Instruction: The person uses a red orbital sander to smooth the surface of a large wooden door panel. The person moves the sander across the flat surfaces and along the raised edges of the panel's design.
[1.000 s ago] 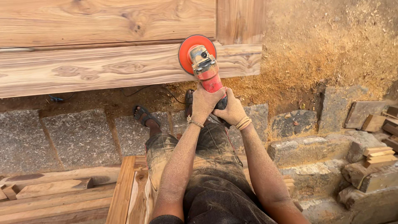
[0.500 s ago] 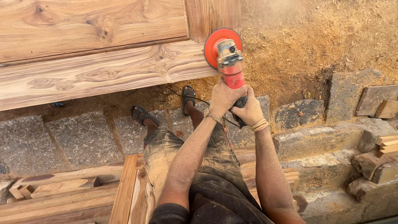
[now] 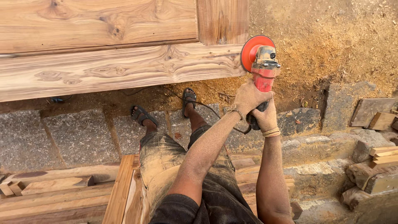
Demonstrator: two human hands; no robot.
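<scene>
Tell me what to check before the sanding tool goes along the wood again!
1. Both hands on the red angle grinder: left hand and right hand wrap its body. Ok.
2. Orange round sanding disc at the end of the pale grained wooden plank: ok.
3. Thin black power cord away from the disc: it trails near the black sandalled feet. Not ok.
4. Toes covered: open sandals. Not ok.
5. Disc spinning: cannot tell.

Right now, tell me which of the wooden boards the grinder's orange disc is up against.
The lower long horizontal board, with the wavy grain: the grinder sits at its right end. The paler upper board and short upright piece lie above it.
</scene>
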